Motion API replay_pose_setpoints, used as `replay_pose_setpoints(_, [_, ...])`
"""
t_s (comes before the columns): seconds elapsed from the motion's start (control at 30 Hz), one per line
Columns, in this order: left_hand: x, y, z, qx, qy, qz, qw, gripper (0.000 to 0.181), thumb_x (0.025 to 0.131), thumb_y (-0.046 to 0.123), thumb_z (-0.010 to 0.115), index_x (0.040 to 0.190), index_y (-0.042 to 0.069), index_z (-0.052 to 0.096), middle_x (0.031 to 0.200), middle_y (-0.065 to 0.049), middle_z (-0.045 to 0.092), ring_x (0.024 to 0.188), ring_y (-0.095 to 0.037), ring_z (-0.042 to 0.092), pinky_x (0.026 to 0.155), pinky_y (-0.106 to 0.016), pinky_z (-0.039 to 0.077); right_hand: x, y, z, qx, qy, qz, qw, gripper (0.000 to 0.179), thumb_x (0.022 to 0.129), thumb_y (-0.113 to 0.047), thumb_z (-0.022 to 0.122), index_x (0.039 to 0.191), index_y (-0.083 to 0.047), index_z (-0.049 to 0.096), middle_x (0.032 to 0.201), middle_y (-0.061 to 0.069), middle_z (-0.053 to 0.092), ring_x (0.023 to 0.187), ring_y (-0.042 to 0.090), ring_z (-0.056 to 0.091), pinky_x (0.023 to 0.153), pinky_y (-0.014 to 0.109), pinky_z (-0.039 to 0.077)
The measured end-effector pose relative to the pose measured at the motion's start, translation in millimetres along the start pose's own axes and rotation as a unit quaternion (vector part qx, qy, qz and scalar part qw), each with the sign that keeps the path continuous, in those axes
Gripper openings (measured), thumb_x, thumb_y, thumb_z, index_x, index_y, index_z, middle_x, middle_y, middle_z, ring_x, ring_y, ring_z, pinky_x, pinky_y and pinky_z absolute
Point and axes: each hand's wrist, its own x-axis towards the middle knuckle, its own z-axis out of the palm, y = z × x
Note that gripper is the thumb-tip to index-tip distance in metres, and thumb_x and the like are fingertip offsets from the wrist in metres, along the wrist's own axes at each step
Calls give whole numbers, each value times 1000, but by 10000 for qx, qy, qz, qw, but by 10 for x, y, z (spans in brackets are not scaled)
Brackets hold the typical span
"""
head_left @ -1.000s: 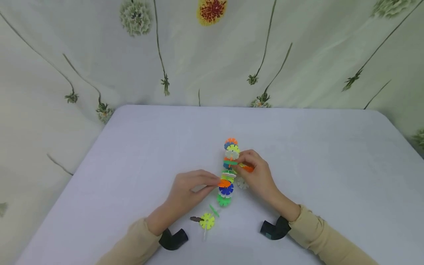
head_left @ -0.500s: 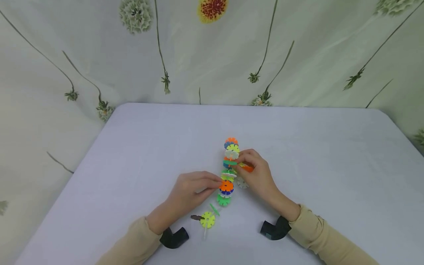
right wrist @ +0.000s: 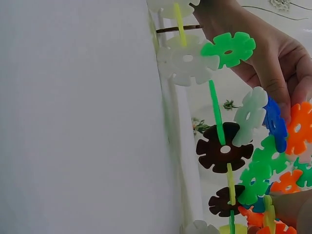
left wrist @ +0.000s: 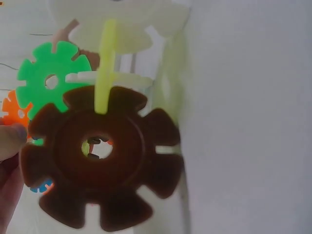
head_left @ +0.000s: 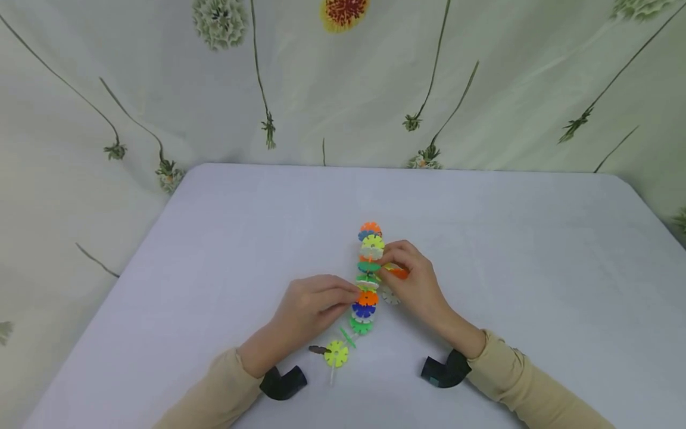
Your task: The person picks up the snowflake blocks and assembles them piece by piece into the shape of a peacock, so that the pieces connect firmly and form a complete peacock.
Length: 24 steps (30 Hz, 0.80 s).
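A column of interlocking notched plastic discs [head_left: 371, 243], in orange, blue, yellow, white and green, stands between both hands. My left hand [head_left: 305, 304] pinches an orange disc [head_left: 368, 298] low on it, just above a blue disc [head_left: 364, 311]. My right hand [head_left: 415, 277] grips the structure higher up, its fingertips partly hidden behind the discs. In the left wrist view a dark brown disc [left wrist: 53, 161] fills the foreground, with a green disc [left wrist: 41, 73] behind. From the right wrist, linked brown discs [right wrist: 212, 151] and a pale disc [right wrist: 251, 114] show close up.
A lower branch with a yellow disc [head_left: 336, 354], a brown disc [head_left: 318, 350] and a green disc [head_left: 347, 337] extends toward the front. Black curved devices [head_left: 284, 384] sit at both wrists. The white table [head_left: 509, 238] meets a flower-printed cloth [head_left: 370, 89] at the back.
The orange disc at my left hand has turned from nearly edge-on to show its face. The column's top has shifted slightly left. My right hand has barely moved.
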Motion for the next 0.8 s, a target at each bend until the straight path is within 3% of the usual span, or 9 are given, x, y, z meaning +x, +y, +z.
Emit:
replay_pose_setpoints(0.27, [-13,-14,2,-106,141,-215,9996,23,69,-6,79,90,1,71,89,-5,69,85,-14,66,78,-22,50,6,-4,10,-14,-105,47,9999,14,81,9,66,84,-4,68,103,5,56,102,22,54,90,39,46])
replay_pose_setpoints(0.67, [1,-24,7,-382,15,-509,9980,22,71,-2,79,91,4,71,90,-2,69,85,-11,64,79,-21,49,17,-4,-14,49,-130,118,9998,11,80,7,69,86,-3,69,101,6,56,99,23,54,89,40,46])
replay_pose_setpoints(0.8, [-43,-53,-40,-676,-190,-908,9934,22,75,2,78,95,6,70,92,1,67,86,-9,63,77,-22,50,17,-10,-31,-12,-87,175,9998,10,79,7,70,84,-2,68,100,5,57,98,23,55,88,40,47])
